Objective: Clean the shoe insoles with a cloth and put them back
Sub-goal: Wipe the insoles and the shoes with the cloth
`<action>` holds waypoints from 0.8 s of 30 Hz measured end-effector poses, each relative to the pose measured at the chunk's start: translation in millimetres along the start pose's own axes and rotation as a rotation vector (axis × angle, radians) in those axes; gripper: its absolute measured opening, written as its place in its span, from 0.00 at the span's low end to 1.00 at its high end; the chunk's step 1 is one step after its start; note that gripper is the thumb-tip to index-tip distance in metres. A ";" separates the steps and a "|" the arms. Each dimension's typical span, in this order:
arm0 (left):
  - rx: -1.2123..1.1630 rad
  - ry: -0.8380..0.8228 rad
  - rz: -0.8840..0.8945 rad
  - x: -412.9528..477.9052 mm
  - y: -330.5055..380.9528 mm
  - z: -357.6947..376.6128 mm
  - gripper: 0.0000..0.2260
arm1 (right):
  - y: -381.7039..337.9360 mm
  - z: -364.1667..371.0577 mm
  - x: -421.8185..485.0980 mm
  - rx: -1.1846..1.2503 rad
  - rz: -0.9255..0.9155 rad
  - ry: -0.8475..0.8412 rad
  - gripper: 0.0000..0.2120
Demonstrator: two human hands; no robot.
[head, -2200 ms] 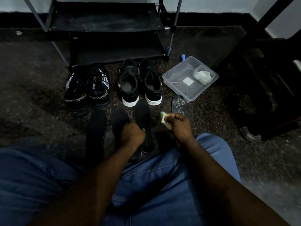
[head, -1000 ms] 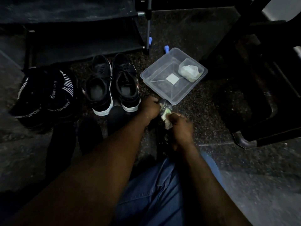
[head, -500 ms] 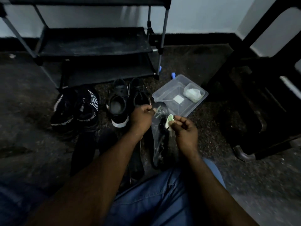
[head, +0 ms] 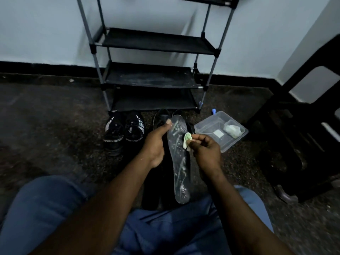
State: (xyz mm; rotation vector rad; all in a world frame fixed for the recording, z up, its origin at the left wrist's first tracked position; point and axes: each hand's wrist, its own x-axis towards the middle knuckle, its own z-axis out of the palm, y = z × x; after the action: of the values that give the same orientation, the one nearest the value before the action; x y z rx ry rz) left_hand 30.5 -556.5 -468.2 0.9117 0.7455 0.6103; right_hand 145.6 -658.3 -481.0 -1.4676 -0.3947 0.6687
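1. The left hand (head: 154, 144) grips the far end of a pale, streaked insole (head: 179, 162). Its thumb is pressed on the top face and its fingers are curled behind the insole.
2. The insole runs lengthwise between the two hands. Its near end hangs just above the person's jeans (head: 165, 229).
3. The right hand (head: 206, 150) pinches a small pale green cloth (head: 187, 140) between thumb and fingertips. The cloth touches the insole's right edge, near the far end.
4. Just beyond the right hand, a clear plastic container (head: 206, 127) sits on the floor. A crumpled pale wad (head: 232, 130) lies in its far corner.
5. Left of the left hand stands a pair of black sport shoes (head: 123, 133). A second black pair (head: 163, 116) shows just past the left thumb, partly hidden by the insole.
6. Beyond both hands stands a black shoe rack (head: 152, 76) against the wall.
7. Well to the right of the right hand is a dark chair (head: 303, 135).
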 end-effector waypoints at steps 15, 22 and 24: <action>-0.424 -0.142 -0.126 -61.6 4.0 -67.1 0.32 | -18.8 66.4 -53.0 -0.244 -0.147 -0.148 0.09; -0.443 -0.137 -0.156 -58.4 -1.9 -64.1 0.28 | -34.7 64.8 -39.5 -0.644 -0.378 -0.049 0.08; -0.444 -0.143 -0.180 -57.0 -3.5 -62.2 0.28 | -35.7 67.2 -34.8 -0.750 -0.416 -0.074 0.07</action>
State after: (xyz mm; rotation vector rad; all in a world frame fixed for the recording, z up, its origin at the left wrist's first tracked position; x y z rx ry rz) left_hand -52.0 -571.0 -478.8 0.4666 0.5261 0.5168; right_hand 83.3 -627.0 -434.6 -1.9769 -1.0566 0.2337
